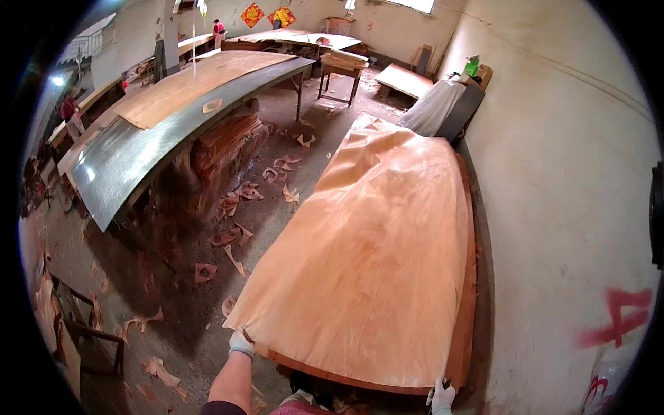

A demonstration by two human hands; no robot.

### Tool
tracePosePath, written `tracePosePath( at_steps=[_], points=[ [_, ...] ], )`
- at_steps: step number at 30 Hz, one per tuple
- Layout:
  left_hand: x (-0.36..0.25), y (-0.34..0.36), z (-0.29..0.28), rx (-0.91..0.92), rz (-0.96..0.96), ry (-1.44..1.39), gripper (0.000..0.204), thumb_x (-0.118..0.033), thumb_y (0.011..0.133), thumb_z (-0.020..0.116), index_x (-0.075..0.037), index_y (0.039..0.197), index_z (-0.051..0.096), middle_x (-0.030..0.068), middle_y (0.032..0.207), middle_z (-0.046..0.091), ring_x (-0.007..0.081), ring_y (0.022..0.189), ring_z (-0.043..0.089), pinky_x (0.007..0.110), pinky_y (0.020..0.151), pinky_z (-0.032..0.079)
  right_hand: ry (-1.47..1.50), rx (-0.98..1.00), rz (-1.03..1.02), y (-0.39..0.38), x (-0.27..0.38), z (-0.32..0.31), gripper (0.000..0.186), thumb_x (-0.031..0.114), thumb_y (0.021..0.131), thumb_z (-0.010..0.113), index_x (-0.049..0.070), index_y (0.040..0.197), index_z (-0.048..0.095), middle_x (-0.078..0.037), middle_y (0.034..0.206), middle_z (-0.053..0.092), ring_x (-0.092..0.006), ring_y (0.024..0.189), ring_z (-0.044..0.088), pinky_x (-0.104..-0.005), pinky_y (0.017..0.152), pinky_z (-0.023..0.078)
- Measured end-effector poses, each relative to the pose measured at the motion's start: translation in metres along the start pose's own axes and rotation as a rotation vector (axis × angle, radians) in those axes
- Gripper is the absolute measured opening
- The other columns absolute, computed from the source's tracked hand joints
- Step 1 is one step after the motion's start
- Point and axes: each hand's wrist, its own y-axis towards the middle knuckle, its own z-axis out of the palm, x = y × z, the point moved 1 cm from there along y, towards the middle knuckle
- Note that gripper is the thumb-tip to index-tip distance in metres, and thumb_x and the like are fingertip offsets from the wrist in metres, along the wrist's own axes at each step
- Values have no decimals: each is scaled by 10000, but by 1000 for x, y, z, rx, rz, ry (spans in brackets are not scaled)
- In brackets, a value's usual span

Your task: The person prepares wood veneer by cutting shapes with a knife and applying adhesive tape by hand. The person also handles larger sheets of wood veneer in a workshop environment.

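Observation:
A large, thin sheet of wood veneer [366, 256] stretches away from me, rippled and creased toward its far end. My left hand [241, 343], in a pale glove, is closed on its near left corner. At the near right corner my right hand [441, 398], also gloved, grips the edge, partly cut off by the bottom of the view. Under the sheet, along its right side and near edge, shows a darker reddish stack of sheets [465, 325].
A long metal-topped table [138, 162] with a veneer sheet [200, 86] stands at left. Veneer scraps [232, 200] litter the floor. A wall [560, 207] runs along the right; a plastic-covered pile [432, 107] leans near it. Another person [70, 114] is at far left.

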Motion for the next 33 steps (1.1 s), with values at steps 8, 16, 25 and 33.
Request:
tracePosePath(
  at_steps=[8, 16, 25, 33],
  points=[
    [71, -5, -56, -77, 21, 75, 309, -264, 1003, 448, -112, 1252, 549, 97, 1243, 574, 251, 1083, 584, 442, 969, 466, -73, -63, -2, 7, -38, -4, 241, 326, 957, 604, 136, 827, 532, -10, 501, 472, -126, 327, 409, -281, 292, 315],
    [125, 66, -63, -13, 146, 614, 439, -382, 1022, 399, -74, 1313, 516, 116, 1274, 576, 281, 1153, 549, 415, 986, 464, -68, -119, 100, 91, -110, 50, 198, 251, 987, 541, 88, 883, 496, -22, 512, 433, -136, 348, 396, -295, 310, 327],
    [169, 105, -82, -367, 19, 196, 246, -290, 992, 513, -104, 1142, 572, 55, 1064, 602, 248, 947, 591, 412, 849, 495, -83, -119, 97, 136, -152, 40, 190, 254, 994, 531, 69, 969, 497, -18, 529, 460, -125, 351, 420, -286, 288, 331],
    [195, 121, -119, -244, -65, 196, 328, -263, 894, 649, -94, 1164, 569, 88, 1065, 611, 255, 1033, 578, 434, 815, 493, -80, -12, 120, 152, -185, 40, 317, 380, 1022, 461, 114, 1186, 511, -53, 718, 564, -128, 455, 491, -275, 404, 436]
  ],
)
